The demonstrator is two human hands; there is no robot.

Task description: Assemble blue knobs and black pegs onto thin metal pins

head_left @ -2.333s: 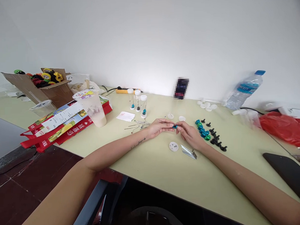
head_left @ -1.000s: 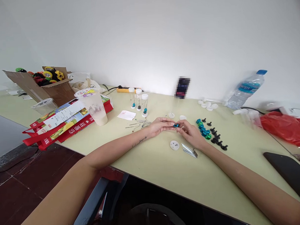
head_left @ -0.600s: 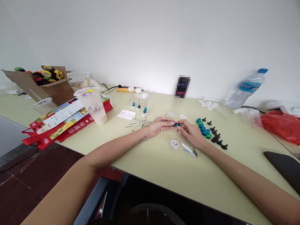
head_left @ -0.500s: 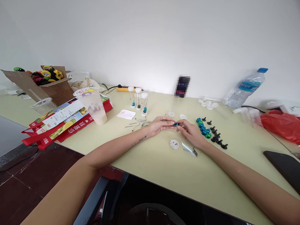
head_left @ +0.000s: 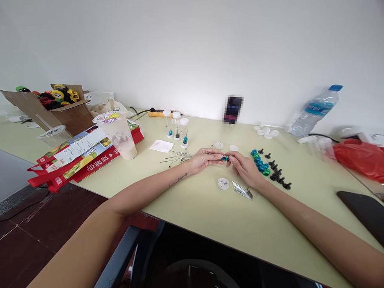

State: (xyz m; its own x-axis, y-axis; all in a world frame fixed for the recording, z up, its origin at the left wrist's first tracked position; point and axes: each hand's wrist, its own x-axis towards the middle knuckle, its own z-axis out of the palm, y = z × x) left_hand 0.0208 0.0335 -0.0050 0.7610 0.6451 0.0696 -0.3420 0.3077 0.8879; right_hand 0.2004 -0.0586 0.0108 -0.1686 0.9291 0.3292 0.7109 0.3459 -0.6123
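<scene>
Between my two hands is a small shiny blue piece (head_left: 225,158) with a dark end. My left hand (head_left: 205,161) pinches it from the left, fingers closed together. From the other side, the fingertips of my right hand (head_left: 243,166) close on its right end; fine detail there is too small to make out. Just below lies a white disc with dark spots (head_left: 223,184), beside a row of thin metal rods (head_left: 242,191). To the right of my right hand are several blue and green pieces (head_left: 260,163) and several black stemmed pieces (head_left: 276,171).
Three clear white-capped tubes (head_left: 184,133) stand beyond my left hand, near scattered metal pins (head_left: 178,157) and a paper slip (head_left: 161,146). Leftward are a drink cup (head_left: 120,138), a red bag (head_left: 95,162) and a cardboard box (head_left: 73,116). A water bottle (head_left: 317,110) leans at the right.
My right fingers have shifted slightly at the blue piece's right end, and more of the piece shows. The left hand stays almost in place.
</scene>
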